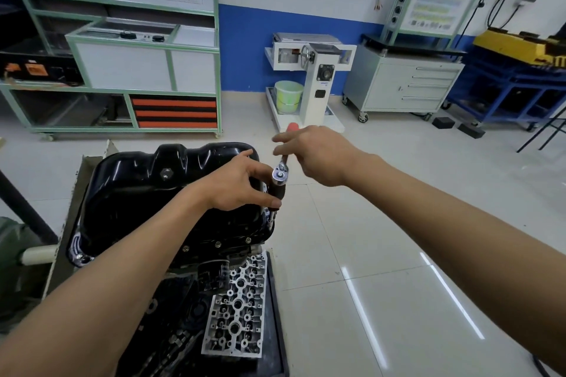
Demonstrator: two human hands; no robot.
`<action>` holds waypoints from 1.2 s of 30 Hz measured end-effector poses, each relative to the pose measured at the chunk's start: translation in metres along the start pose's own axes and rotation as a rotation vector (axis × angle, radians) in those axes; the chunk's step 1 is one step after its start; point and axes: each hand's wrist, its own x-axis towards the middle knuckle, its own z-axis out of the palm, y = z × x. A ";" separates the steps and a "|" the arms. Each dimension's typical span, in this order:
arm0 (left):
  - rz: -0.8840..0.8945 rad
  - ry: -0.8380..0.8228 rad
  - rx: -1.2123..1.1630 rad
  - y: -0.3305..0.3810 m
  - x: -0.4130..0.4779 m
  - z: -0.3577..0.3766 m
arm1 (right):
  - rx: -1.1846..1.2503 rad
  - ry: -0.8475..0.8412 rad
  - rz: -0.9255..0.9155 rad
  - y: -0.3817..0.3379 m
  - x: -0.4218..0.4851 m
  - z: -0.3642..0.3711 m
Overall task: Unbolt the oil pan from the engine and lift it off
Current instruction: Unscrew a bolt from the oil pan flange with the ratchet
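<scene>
oil pan (147,192): glossy black, stamped steel | seated on upturned engine (196,257) | flange bolts (218,244) visible

The right hand (318,156) covers most of the ratchet (280,175) handle; only a red tip shows at 12 o'clock of the knuckles, and the head at 8 o'clock. The left hand (242,185) hides the pan (137,192) rim at its 3 o'clock edge, and the socket's lower end is lost behind the thumb, so the bolt under it cannot be seen. The left forearm crosses the pan's near flange, hiding bolts there. The engine (183,315) is cut off by the bottom edge. The cylinder head (239,306) sits partly behind the engine. Print on the wall panel (435,2) at 1 o'clock is too small to read.
</scene>
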 end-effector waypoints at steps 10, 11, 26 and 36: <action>-0.018 0.249 0.038 0.004 0.000 0.019 | -0.121 -0.082 0.276 -0.016 -0.044 0.000; -0.011 0.272 0.046 0.005 0.000 0.021 | -0.088 -0.099 0.297 -0.023 -0.049 -0.002; 0.013 0.239 -0.013 0.002 -0.001 0.018 | 0.414 -0.191 0.269 -0.056 -0.047 -0.015; -0.096 0.047 -0.057 0.000 -0.001 0.006 | -0.139 -0.121 0.231 -0.029 -0.035 -0.022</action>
